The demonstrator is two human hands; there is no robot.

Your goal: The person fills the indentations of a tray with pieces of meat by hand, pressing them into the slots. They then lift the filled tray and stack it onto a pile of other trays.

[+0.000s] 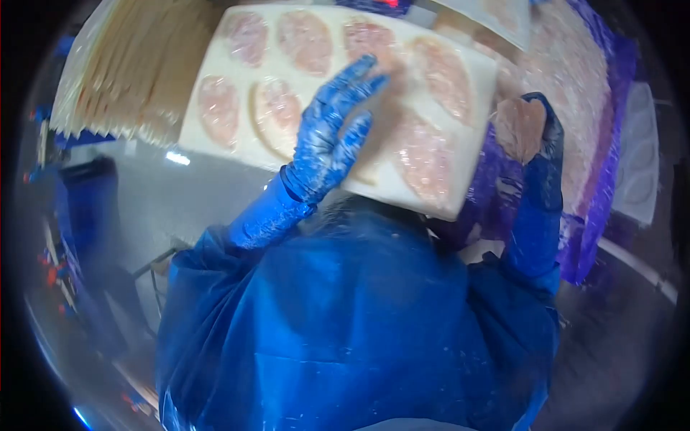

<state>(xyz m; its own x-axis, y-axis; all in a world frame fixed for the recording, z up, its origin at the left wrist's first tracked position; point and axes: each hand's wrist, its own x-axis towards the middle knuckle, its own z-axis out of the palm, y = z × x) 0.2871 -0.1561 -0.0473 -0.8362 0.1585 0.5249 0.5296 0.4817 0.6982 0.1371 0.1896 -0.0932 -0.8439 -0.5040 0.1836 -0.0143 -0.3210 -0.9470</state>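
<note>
A white molded tray (273, 159) with oval hollows lies in front of me, and pale pink raw meat (305, 42) fills several of them. Over the middle of the tray is my left hand (330, 133) in a blue glove, fingers spread, holding nothing that I can see. Its fingertips are near a blurred pinkish patch of meat (394, 72). My right hand (550, 133), also gloved in blue, is to the right of the tray. Its fingers are closed round a piece of raw meat (519, 128), seemingly a flat pink slab.
A tall stack of thin pale trays or sheets (133, 68) stands at the left. To the right, a purple plastic liner (611, 93) surrounds a heap of raw meat (564, 79). Another white molded tray (637, 158) lies at the far right. A second tray (503, 18) shows at the top.
</note>
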